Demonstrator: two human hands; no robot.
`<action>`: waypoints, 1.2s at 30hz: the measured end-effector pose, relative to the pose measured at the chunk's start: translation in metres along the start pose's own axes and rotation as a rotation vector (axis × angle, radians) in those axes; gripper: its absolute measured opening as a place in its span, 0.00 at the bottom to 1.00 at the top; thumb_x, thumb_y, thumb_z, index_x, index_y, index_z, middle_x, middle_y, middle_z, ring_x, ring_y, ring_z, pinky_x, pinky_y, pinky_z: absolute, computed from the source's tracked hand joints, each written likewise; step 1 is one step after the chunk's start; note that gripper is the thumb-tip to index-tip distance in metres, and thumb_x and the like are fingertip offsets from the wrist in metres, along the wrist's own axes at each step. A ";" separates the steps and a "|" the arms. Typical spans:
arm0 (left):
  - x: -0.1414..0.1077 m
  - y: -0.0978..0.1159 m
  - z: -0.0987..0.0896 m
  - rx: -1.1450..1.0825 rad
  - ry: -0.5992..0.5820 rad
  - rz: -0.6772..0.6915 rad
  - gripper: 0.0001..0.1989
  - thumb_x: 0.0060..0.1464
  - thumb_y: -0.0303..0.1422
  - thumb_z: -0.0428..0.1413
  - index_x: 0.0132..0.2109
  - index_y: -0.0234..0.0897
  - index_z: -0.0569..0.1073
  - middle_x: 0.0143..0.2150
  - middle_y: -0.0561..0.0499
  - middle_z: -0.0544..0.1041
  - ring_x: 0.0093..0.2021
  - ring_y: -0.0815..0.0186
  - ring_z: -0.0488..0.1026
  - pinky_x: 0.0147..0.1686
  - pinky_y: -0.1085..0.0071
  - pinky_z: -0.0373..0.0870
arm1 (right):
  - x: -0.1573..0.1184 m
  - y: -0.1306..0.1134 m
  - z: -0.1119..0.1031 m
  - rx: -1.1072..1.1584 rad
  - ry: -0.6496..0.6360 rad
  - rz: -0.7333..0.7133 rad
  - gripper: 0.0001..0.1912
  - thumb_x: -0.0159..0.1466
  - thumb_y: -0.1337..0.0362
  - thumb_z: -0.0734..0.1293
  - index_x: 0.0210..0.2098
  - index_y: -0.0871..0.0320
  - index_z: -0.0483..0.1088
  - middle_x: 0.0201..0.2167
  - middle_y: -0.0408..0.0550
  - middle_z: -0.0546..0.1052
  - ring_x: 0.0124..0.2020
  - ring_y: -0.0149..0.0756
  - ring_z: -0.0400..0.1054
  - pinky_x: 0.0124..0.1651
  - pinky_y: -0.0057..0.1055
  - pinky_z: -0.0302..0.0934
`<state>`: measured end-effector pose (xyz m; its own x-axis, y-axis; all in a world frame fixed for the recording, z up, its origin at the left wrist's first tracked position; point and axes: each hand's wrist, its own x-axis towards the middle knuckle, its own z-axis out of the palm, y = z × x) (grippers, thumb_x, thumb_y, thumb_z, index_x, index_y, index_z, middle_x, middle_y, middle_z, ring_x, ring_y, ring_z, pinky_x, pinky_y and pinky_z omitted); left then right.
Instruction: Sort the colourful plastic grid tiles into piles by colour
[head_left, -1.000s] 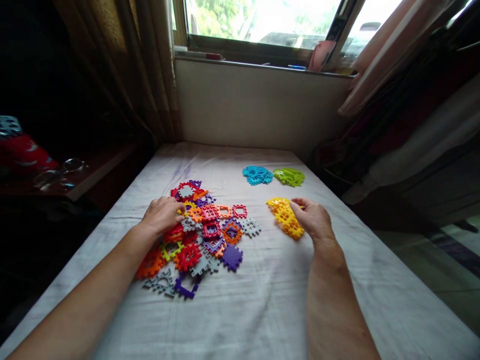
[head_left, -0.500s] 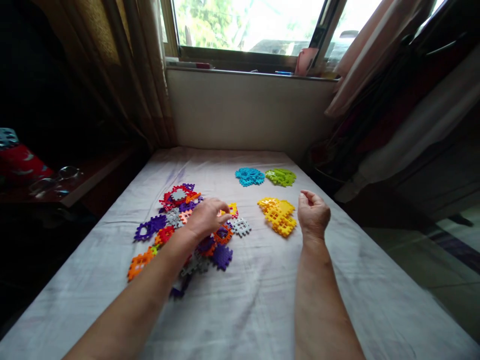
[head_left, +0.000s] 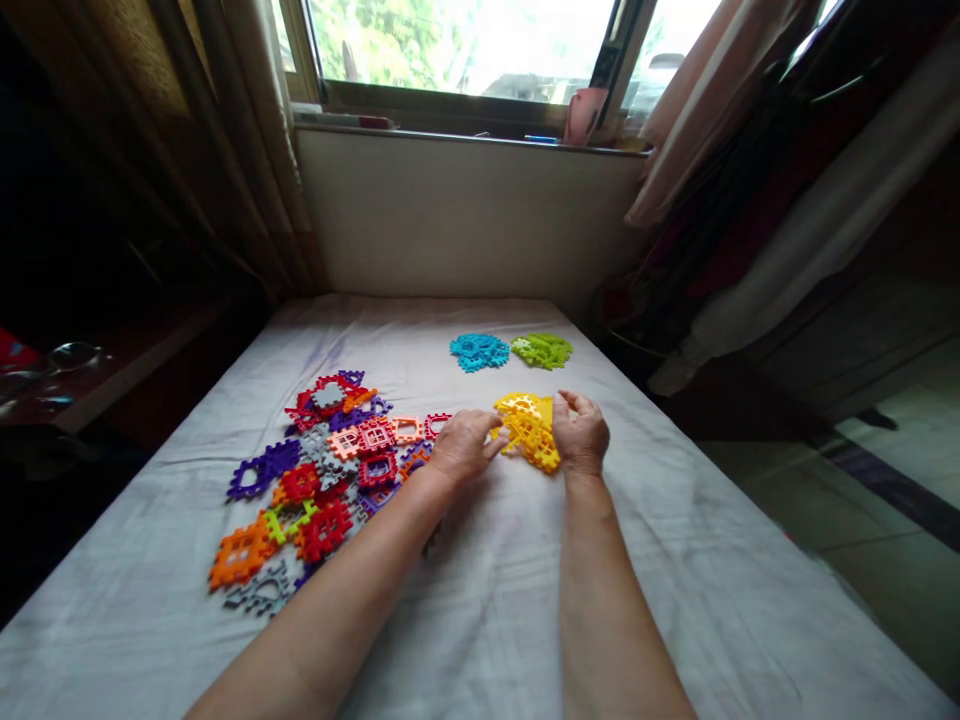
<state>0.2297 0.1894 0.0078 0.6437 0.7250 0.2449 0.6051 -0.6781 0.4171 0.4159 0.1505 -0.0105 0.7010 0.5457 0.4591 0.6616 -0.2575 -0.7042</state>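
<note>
My left hand [head_left: 466, 446] is between the mixed pile and the yellow pile, palm down. Its fingers are pinched together at the left edge of the yellow interlocking tiles [head_left: 534, 440], where a yellow tile seems to be between the fingertips. Partly hidden by the fingers, that tile blends with the pile. On the pile's right side rests my right hand [head_left: 581, 432], curled into a fist with no tile showing in it. To the left lies a spread of mixed interlocking tiles [head_left: 322, 530] in red, orange, purple, grey and pink; my left forearm hides part of it.
Farther back lie a blue tile pile [head_left: 480, 352] and a lime green tile pile [head_left: 541, 350]. A pale sheet [head_left: 495, 620] covers the surface. A pink cup [head_left: 583, 116] stands on the window sill. Curtains [head_left: 225, 150] hang at left, clothes [head_left: 780, 250] at right.
My left hand has moved right, from the mixed pile to the yellow pile. A yellow tile seen by it earlier is gone from the mixed pile. My right fist is slightly closer to the yellow pile.
</note>
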 end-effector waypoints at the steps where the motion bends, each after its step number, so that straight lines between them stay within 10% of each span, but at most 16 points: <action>1: -0.008 -0.008 -0.007 0.000 0.020 -0.003 0.10 0.60 0.35 0.58 0.48 0.40 0.77 0.48 0.45 0.81 0.50 0.60 0.76 0.54 0.62 0.71 | -0.004 -0.004 0.002 -0.045 -0.033 -0.060 0.21 0.63 0.55 0.61 0.44 0.60 0.79 0.46 0.58 0.80 0.49 0.47 0.71 0.54 0.43 0.63; 10: -0.119 -0.121 -0.088 0.197 0.428 -0.126 0.17 0.63 0.42 0.49 0.50 0.39 0.77 0.48 0.45 0.82 0.50 0.57 0.77 0.55 0.60 0.70 | -0.047 -0.028 0.019 -0.489 -0.345 -0.381 0.21 0.65 0.49 0.65 0.55 0.45 0.75 0.66 0.52 0.67 0.68 0.56 0.50 0.66 0.60 0.38; 16: -0.169 -0.171 -0.109 0.288 0.533 -0.349 0.21 0.61 0.45 0.47 0.52 0.40 0.75 0.50 0.44 0.80 0.51 0.54 0.76 0.56 0.57 0.70 | -0.030 -0.020 0.022 -0.618 -0.424 -0.386 0.21 0.67 0.48 0.61 0.55 0.45 0.74 0.67 0.53 0.65 0.66 0.54 0.54 0.62 0.60 0.44; 22: -0.182 -0.181 -0.109 0.251 0.511 -0.584 0.21 0.58 0.47 0.47 0.51 0.45 0.75 0.50 0.47 0.80 0.50 0.53 0.75 0.51 0.58 0.73 | -0.003 -0.007 0.023 -0.705 -0.369 -0.303 0.22 0.67 0.48 0.59 0.54 0.47 0.74 0.64 0.52 0.67 0.61 0.52 0.57 0.59 0.54 0.49; 29: -0.178 -0.173 -0.118 0.118 0.425 -0.875 0.23 0.56 0.48 0.50 0.52 0.45 0.77 0.34 0.49 0.78 0.27 0.62 0.71 0.31 0.64 0.69 | 0.042 0.024 0.024 -0.746 -0.342 -0.195 0.23 0.67 0.50 0.58 0.55 0.49 0.73 0.62 0.53 0.68 0.58 0.51 0.60 0.58 0.54 0.52; 36: -0.177 -0.172 -0.119 0.100 0.438 -0.919 0.22 0.56 0.47 0.51 0.52 0.46 0.78 0.33 0.52 0.78 0.25 0.67 0.68 0.32 0.67 0.68 | 0.068 0.044 0.035 -0.726 -0.298 -0.182 0.24 0.68 0.51 0.57 0.56 0.53 0.71 0.59 0.56 0.70 0.57 0.52 0.59 0.57 0.54 0.53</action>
<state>-0.0445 0.1919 -0.0034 -0.3048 0.9365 0.1736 0.8276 0.1703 0.5348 0.4836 0.2037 -0.0294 0.5330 0.7923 0.2969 0.8382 -0.5424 -0.0573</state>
